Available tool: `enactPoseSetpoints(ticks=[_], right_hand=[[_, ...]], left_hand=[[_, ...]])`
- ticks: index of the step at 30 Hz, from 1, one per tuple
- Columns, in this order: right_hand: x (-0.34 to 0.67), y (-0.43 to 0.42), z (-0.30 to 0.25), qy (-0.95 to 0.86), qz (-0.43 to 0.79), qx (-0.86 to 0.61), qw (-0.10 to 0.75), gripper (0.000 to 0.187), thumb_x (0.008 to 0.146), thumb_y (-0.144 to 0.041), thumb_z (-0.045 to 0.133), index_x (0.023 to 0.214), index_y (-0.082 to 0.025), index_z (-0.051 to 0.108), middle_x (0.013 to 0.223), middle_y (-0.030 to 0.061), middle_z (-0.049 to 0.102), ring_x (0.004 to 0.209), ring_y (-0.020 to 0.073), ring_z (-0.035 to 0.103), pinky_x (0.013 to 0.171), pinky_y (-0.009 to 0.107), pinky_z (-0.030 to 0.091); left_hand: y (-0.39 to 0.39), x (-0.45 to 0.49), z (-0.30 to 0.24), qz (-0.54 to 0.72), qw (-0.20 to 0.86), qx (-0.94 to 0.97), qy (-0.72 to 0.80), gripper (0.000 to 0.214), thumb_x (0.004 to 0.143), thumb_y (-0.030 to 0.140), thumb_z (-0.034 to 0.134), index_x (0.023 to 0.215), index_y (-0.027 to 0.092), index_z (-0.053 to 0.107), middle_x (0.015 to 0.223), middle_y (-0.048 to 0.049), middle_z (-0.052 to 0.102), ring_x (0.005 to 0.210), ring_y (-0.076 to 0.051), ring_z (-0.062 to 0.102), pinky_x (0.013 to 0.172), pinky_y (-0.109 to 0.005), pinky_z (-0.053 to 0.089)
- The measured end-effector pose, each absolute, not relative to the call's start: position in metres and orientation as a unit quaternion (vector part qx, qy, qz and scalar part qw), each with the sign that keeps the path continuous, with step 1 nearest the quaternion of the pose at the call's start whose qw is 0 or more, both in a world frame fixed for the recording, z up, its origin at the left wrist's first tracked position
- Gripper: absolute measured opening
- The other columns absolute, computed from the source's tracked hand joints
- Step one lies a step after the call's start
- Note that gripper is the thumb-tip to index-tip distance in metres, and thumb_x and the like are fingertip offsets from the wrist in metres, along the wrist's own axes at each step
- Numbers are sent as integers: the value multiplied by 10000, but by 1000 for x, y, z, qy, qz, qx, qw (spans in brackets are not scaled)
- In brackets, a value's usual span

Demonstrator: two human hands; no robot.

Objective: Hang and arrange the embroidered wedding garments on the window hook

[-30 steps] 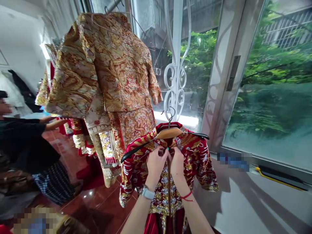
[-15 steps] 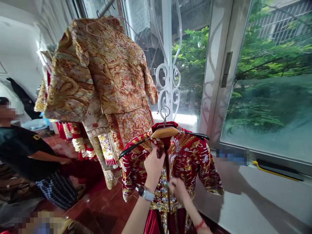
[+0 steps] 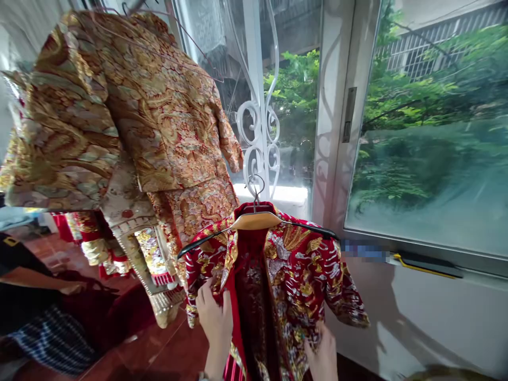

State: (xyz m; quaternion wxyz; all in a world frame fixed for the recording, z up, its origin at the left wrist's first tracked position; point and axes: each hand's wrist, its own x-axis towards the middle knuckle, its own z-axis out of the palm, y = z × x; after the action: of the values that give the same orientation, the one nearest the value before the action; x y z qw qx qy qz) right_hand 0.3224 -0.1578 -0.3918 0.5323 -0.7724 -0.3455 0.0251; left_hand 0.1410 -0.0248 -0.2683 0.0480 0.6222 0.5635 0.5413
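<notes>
A red jacket (image 3: 301, 275) with gold and silver embroidery hangs on a wooden hanger (image 3: 256, 219) from the white scrolled window grille (image 3: 257, 143). Its front stands open, showing dark red lining. My left hand (image 3: 214, 315) grips the jacket's left front edge, fingers folded over the cloth. My right hand (image 3: 323, 352) holds the right front panel low down, fingers pressed into the fabric; part of the hand is cut off by the frame edge.
A gold brocade jacket and skirt (image 3: 151, 116) hang high at the left, close to the red one. Another person in dark clothes (image 3: 27, 286) is at the far left over a red tiled floor (image 3: 159, 349). A window (image 3: 428, 132) and a white sill wall (image 3: 428, 312) fill the right.
Both hands have dropped from the collar to the jacket's front panels and pulled them apart, so the front now hangs open. The view has shifted right.
</notes>
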Motion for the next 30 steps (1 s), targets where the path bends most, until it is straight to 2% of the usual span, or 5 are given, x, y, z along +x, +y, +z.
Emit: enactPoseSetpoints(ticks=[4, 8, 16, 25, 30], right_hand=[[305, -95, -319, -414, -112, -728, 535, 774, 773, -473, 636, 1401, -122, 351, 1473, 295, 338, 1373, 470, 302, 1041, 658, 328], [299, -53, -279, -417, -154, -723, 528, 725, 827, -381, 607, 1462, -142, 352, 1586, 260, 122, 1425, 506, 119, 1023, 762, 223], [407, -78, -286, -426, -138, -644, 621, 388, 904, -286, 389, 1085, -115, 687, 1129, 186, 686, 1024, 297, 647, 953, 463, 475], [503, -37, -231, -361, -79, -649, 665, 287, 757, -392, 525, 803, -157, 683, 752, 88, 695, 699, 237, 622, 692, 338, 479], [560, 0, -205, -505, 95, -567, 643, 515, 691, -366, 533, 1141, -138, 634, 800, 61, 706, 706, 214, 628, 644, 317, 513]], left_hand=[[-18, 143, -246, 532, 159, 652, 516, 387, 890, 320, 447, 1244, 193, 541, 1209, -133, 660, 1098, -274, 630, 974, -445, 486], [-4, 124, -231, 576, 188, 597, 526, 368, 857, 362, 462, 1104, 155, 641, 1118, -155, 718, 1038, -295, 663, 951, -444, 498], [33, 33, -182, 586, 107, 617, 515, 355, 728, 456, 588, 867, 145, 689, 857, -115, 751, 819, -289, 676, 792, -397, 521], [84, 11, -143, 523, 247, 703, 413, 323, 622, 408, 648, 839, 169, 651, 715, -53, 712, 706, -221, 659, 650, -293, 500], [127, 4, -113, 439, 269, 744, 426, 272, 549, 423, 645, 710, 207, 680, 708, -68, 717, 754, -258, 660, 754, -369, 534]])
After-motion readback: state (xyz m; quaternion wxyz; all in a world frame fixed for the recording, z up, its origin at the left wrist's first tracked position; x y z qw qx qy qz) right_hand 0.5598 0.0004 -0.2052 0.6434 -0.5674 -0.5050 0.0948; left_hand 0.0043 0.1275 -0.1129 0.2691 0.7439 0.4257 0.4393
